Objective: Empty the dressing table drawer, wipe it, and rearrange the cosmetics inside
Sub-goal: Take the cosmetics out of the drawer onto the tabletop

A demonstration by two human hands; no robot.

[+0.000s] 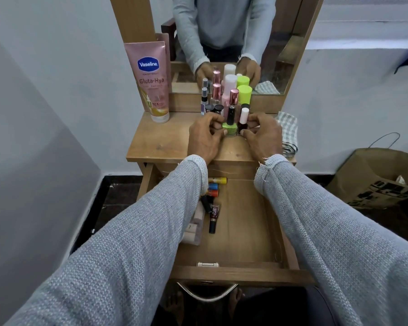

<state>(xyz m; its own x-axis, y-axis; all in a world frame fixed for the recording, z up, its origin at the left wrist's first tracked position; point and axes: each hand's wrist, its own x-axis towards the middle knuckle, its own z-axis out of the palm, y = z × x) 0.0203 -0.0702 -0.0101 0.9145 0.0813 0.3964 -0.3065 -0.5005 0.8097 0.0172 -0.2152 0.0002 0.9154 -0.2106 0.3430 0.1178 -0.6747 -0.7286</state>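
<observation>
While both arms stretch out over the open drawer point(240, 222), the hands meet on the bench point(160, 142) at 12 o'clock: left hand point(204, 137) pinches the green polish point(230, 129), right hand point(263, 136) pinches the dark bottle point(242, 123). More cosmetics point(224, 95) stand just behind; lipsticks point(213, 203) lie at the drawer's 10 o'clock.

bottles point(231, 100) on tabletop point(165, 142) before mirror point(222, 31), tube point(152, 81) left, cloth point(289, 130) right, drawer point(243, 220) below

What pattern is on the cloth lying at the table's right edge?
The cloth is checked, grey-green on white, shown best in the head view.
</observation>
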